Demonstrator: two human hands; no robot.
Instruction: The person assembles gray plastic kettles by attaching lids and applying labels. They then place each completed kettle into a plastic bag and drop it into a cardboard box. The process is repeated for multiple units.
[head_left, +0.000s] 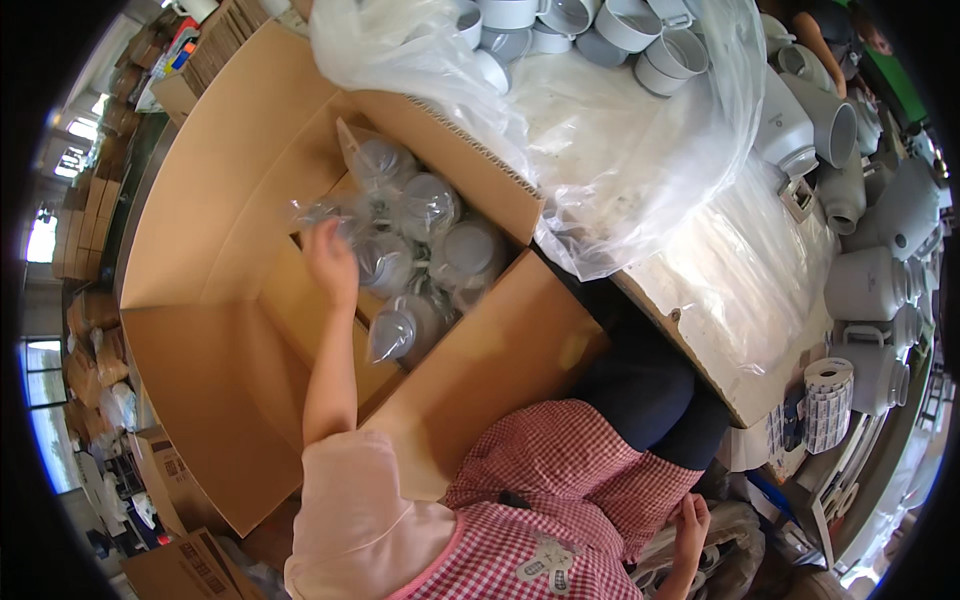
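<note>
My left hand (332, 262) reaches down into a large open cardboard box (215, 190). Its fingers are closed, slightly blurred, on the clear plastic bag (312, 210) at the left of a group of wrapped pieces. Several grey rounded containers in clear bags stand close together in the box, among them one at the near side (405, 328) and one at the right (468, 248). By my thigh, low on the right, my right hand (690, 528) hangs with curled fingers; whatever is inside them, if anything, is hidden.
To the right stands a worktable with clear plastic sheeting (650, 170), grey cups (672, 60) and grey jugs (865, 285). A label roll (828, 400) sits at its near edge. Bags (720, 550) lie below my right hand. Cartons (180, 480) stand at left; another person's arm (822, 50) shows top right.
</note>
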